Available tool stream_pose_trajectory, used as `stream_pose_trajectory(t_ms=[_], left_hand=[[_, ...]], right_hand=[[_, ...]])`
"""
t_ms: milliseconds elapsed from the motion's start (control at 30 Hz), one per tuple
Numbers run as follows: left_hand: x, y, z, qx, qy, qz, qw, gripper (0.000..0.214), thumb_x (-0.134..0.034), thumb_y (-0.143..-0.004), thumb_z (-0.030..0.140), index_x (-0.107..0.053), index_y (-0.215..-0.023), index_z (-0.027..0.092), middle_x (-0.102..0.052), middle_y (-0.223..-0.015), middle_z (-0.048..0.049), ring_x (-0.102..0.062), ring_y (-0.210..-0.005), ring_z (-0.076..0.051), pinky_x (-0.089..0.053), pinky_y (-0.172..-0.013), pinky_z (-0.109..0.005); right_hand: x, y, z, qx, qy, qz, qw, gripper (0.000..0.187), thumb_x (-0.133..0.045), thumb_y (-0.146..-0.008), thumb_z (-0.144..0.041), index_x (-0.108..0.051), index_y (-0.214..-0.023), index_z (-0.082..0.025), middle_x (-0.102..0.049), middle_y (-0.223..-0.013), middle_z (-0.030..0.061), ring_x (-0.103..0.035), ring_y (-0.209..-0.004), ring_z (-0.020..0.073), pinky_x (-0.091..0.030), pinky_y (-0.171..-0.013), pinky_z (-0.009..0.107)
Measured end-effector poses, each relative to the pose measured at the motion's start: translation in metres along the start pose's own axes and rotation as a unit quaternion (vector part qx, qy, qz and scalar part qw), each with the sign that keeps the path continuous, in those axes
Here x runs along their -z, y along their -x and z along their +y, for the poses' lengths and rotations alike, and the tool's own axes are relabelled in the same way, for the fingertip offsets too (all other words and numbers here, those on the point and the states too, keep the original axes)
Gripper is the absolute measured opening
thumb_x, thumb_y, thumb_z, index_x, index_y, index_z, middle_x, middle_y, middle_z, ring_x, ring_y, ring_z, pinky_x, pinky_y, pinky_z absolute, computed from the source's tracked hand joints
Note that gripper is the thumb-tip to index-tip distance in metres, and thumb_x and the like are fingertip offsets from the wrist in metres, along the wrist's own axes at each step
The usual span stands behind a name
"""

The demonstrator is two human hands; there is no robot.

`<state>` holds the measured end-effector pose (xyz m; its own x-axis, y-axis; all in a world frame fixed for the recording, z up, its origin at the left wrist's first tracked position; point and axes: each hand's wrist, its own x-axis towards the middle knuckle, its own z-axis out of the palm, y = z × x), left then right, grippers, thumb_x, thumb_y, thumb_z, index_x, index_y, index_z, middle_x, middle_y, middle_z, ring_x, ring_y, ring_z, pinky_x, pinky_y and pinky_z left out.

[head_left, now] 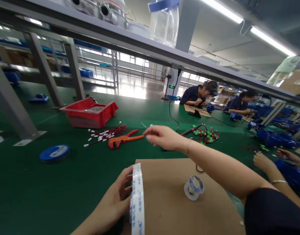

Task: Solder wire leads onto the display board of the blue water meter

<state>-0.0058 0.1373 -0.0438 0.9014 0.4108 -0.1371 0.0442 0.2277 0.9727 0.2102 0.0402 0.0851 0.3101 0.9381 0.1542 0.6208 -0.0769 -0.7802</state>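
My left hand (pixel 115 195) is curled round the side of a white tape strip with blue print (pixel 137 199), upright at the left edge of a cardboard sheet (pixel 164 209). My right hand (pixel 162 137) reaches forward across the bench, thumb and fingertips drawn together; whatever they may hold is too small to make out. Just left of those fingertips lies an orange hand cutter (pixel 125 139), one handle end close to them. Behind the cutter is a heap of dark red wires with white connectors (pixel 106 133). A solder wire spool (pixel 194 187) rests on the cardboard below my right forearm.
A red bin (pixel 91 112) stands at the back left, with a round blue tin (pixel 54 152) nearer me. Green parts with wires (pixel 206 133) lie beyond my right forearm. A shelf (pixel 150 39) crosses overhead. At right, a co-worker's hands (pixel 265 163) are close by.
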Motion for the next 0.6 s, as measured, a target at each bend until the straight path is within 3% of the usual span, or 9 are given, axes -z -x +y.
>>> stream_pose_trajectory(t_ms=[67,133,233,433,600], left_hand=[[-0.009,0.005,0.001,-0.020,-0.024,-0.057,0.998,0.080,-0.086,-0.070,0.038,-0.045,-0.139,0.032,-0.057,-0.135,-0.0091,-0.055,-0.124,-0.033,-0.047,-0.105,-0.043],[-0.021,0.010,0.000,-0.039,-0.050,-0.119,0.991,0.076,-0.080,-0.078,0.038,-0.039,-0.142,0.034,-0.046,-0.146,-0.0100,-0.053,-0.127,-0.034,-0.046,-0.106,-0.045],[-0.039,0.018,-0.003,-0.081,-0.103,-0.170,0.977,0.069,-0.070,-0.088,0.038,-0.031,-0.144,0.039,-0.036,-0.152,-0.0088,-0.047,-0.132,-0.032,-0.043,-0.111,-0.047],[-0.066,0.039,0.004,-0.161,-0.243,-0.197,0.936,0.073,-0.059,-0.092,0.022,-0.018,-0.146,0.049,-0.030,-0.154,-0.0023,-0.040,-0.138,-0.027,-0.030,-0.119,-0.049],[-0.085,0.054,0.028,-0.208,-0.379,-0.241,0.869,0.070,-0.055,-0.085,0.009,-0.033,-0.143,0.042,-0.041,-0.145,-0.0015,-0.041,-0.136,-0.025,-0.029,-0.120,-0.042]], right_hand=[[-0.015,0.040,0.003,-0.019,-0.035,-0.049,0.998,0.022,-0.066,-0.091,-0.031,-0.068,-0.106,-0.016,-0.068,-0.094,0.0032,-0.061,-0.083,0.0142,-0.048,-0.079,0.029],[-0.028,0.078,0.008,-0.044,-0.135,-0.073,0.987,0.025,-0.064,-0.090,-0.036,-0.068,-0.105,-0.016,-0.069,-0.094,0.0034,-0.060,-0.083,0.0132,-0.046,-0.077,0.027],[-0.037,0.118,0.013,-0.092,-0.271,-0.043,0.957,0.033,-0.070,-0.083,-0.045,-0.066,-0.091,-0.013,-0.067,-0.083,0.0026,-0.058,-0.074,0.0109,-0.043,-0.071,0.025],[-0.031,0.161,0.007,-0.168,-0.401,0.012,0.900,0.045,-0.084,-0.063,-0.050,-0.061,-0.074,-0.012,-0.060,-0.068,-0.0002,-0.051,-0.061,0.0090,-0.041,-0.063,0.025],[-0.033,0.186,0.001,-0.187,-0.416,0.030,0.890,0.048,-0.083,-0.061,-0.053,-0.059,-0.072,-0.013,-0.056,-0.063,-0.0015,-0.049,-0.057,0.0083,-0.040,-0.060,0.024]])
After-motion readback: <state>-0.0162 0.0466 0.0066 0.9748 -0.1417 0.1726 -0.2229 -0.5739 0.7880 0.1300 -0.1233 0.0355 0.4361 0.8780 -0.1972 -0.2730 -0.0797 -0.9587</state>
